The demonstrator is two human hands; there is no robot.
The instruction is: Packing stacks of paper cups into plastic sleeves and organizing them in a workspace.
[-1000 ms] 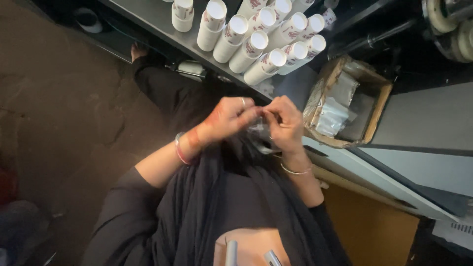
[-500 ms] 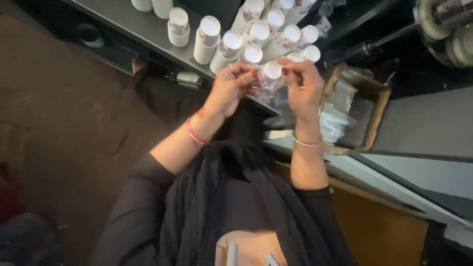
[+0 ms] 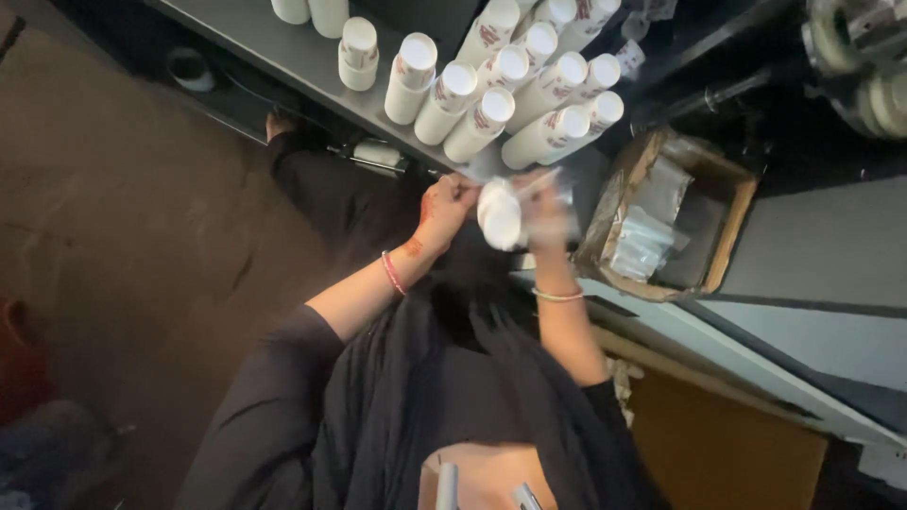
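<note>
My left hand [image 3: 442, 210] and my right hand [image 3: 550, 215] meet in front of my chest around a white capped bottle [image 3: 500, 215], cap end towards me. The right hand is blurred by motion and grips the bottle's far side, with something thin and clear showing at its fingers. The left hand's fingers pinch at the bottle's near side. A pink band sits on my left wrist and a thin bangle on my right. Just beyond my hands, several matching white bottles [image 3: 529, 90] stand packed together on a grey shelf [image 3: 283, 59].
To the right of my hands sits an open cardboard box [image 3: 727, 241] holding clear plastic packets. A pale grey counter edge [image 3: 756, 364] runs below it. Brown floor [image 3: 142, 236] lies to the left. Dark machine parts [image 3: 850, 66] fill the top right corner.
My hands rose from my chest to the bottle group on the shelf. They have now come back a little with a white bottle between them. The right hand is moving fast.
</note>
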